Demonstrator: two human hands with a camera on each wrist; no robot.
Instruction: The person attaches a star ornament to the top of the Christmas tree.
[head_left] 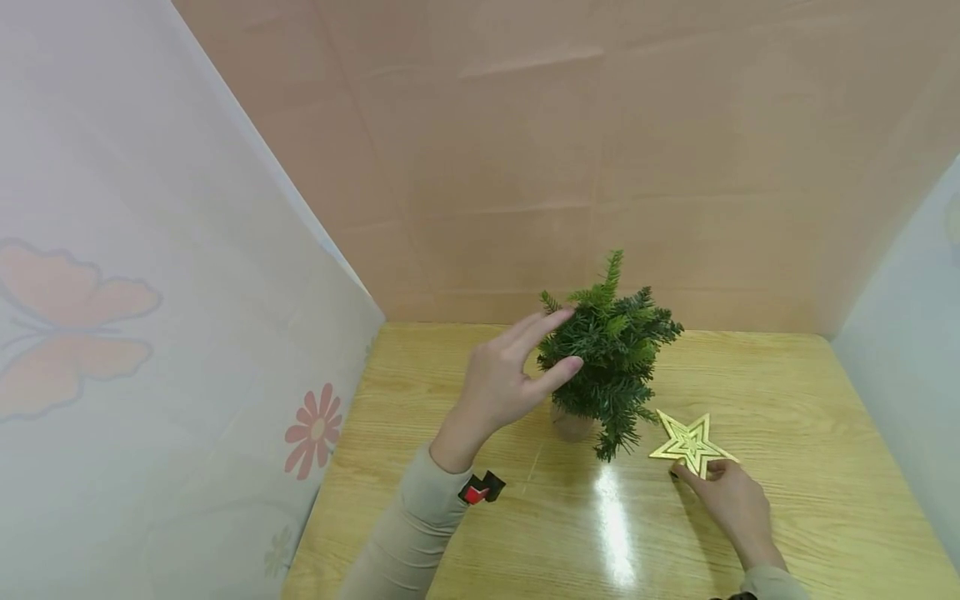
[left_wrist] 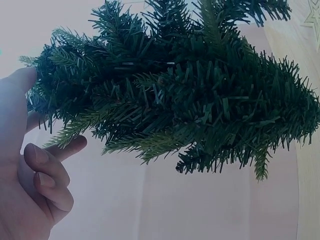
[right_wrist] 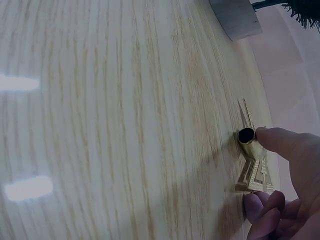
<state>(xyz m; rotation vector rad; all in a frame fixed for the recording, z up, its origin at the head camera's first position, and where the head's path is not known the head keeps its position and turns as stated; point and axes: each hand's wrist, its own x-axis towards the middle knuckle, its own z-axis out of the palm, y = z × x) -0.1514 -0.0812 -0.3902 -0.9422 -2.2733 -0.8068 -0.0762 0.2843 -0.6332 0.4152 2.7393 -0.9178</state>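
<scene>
A small artificial Christmas tree [head_left: 618, 362] stands upright on the table in a round, pale base [head_left: 572, 425]. Beside its upper branches is my left hand [head_left: 495, 379], thumb and index finger spread apart; whether they touch the needles I cannot tell. In the left wrist view the dark green branches [left_wrist: 200, 95] fill most of the picture. To the right of the tree lies a gold star tree topper [head_left: 692, 442]. My right hand [head_left: 738, 504] pinches its near side between thumb and fingers. A short hollow tube [right_wrist: 247, 140] on the star shows in the right wrist view.
The light wooden table [head_left: 525, 533] ends at a brown backdrop [head_left: 487, 183] close behind the tree. Pale panels border both sides; the left panel [head_left: 225, 333] carries a butterfly and flowers.
</scene>
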